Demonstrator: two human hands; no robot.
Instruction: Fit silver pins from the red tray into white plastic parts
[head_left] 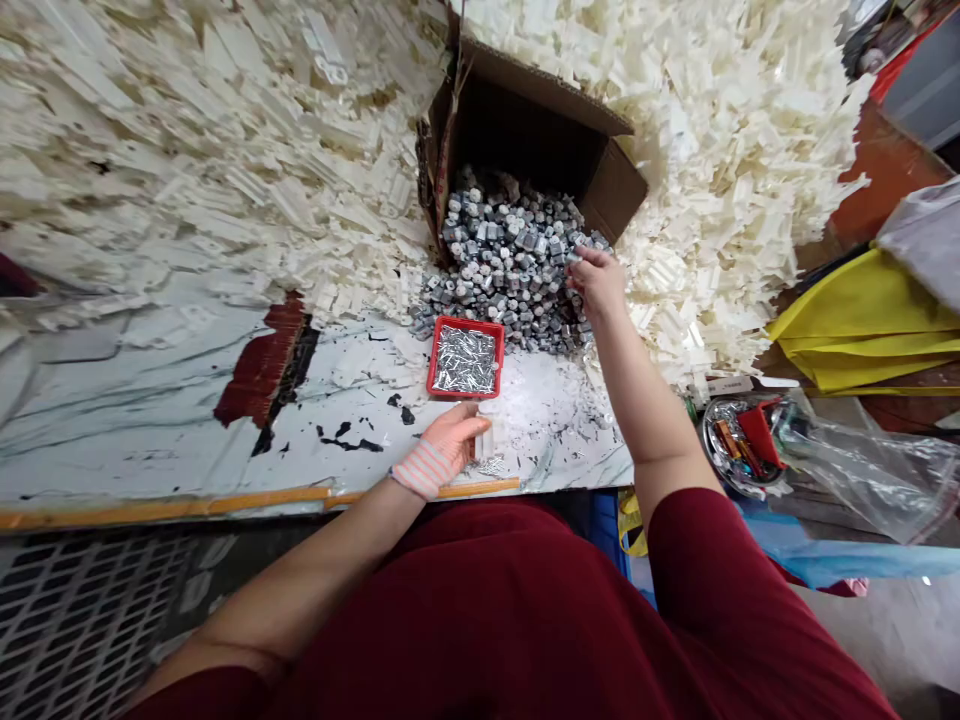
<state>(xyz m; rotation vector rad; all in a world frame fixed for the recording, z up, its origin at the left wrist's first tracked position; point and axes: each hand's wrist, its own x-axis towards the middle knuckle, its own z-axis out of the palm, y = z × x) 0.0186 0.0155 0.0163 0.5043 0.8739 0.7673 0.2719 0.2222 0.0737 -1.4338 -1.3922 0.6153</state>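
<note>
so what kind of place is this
Probably a small workshop doing hand assembly or sorting of small parts. Heaps of white plastic parts surround a cardboard box that spills metal hex nuts, and a red tray holds small metal pieces.

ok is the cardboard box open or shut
Open: the cardboard box has its flaps standing apart, and metal hex nuts show heaped inside, spilling out the front.

Tray [466, 322] before nut heap [510, 262] in cardboard box [613, 190]; plastic parts [697, 170] either side.
</note>
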